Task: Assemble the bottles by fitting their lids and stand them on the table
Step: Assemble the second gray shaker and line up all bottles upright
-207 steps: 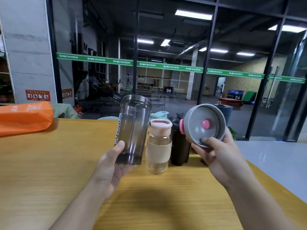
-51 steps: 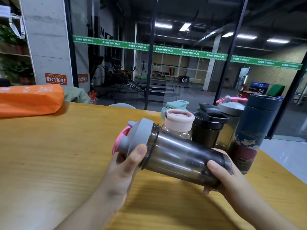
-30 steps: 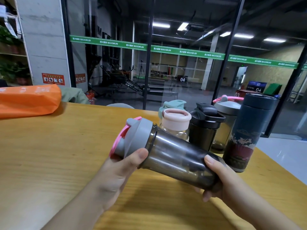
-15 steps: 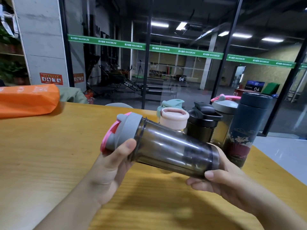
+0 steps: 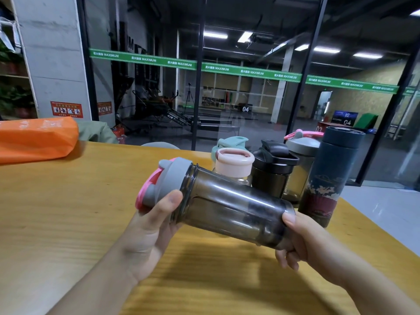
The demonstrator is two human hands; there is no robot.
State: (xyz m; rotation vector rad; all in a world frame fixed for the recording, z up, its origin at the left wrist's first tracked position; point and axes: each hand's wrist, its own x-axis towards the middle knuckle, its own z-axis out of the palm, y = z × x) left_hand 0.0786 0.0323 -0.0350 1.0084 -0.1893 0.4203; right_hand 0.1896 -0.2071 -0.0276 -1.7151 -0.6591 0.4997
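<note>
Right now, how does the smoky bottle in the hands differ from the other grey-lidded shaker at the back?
The smoky bottle lies tilted, held off the table by the left hand and right hand; the back shaker stands upright, untouched. The smoky bottle shows whole; the back shaker is partly hidden. Both have grey lids with pink parts.

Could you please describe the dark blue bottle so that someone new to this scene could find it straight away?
Look at the yellow wooden table and find the row of bottles standing at its far right edge, before the glass wall. The tall dark blue cylindrical bottle stands at the right end, beside the smoky shaker with the grey lid and pink loop. It alone is opaque, with a red and white picture round its lower half.
</note>
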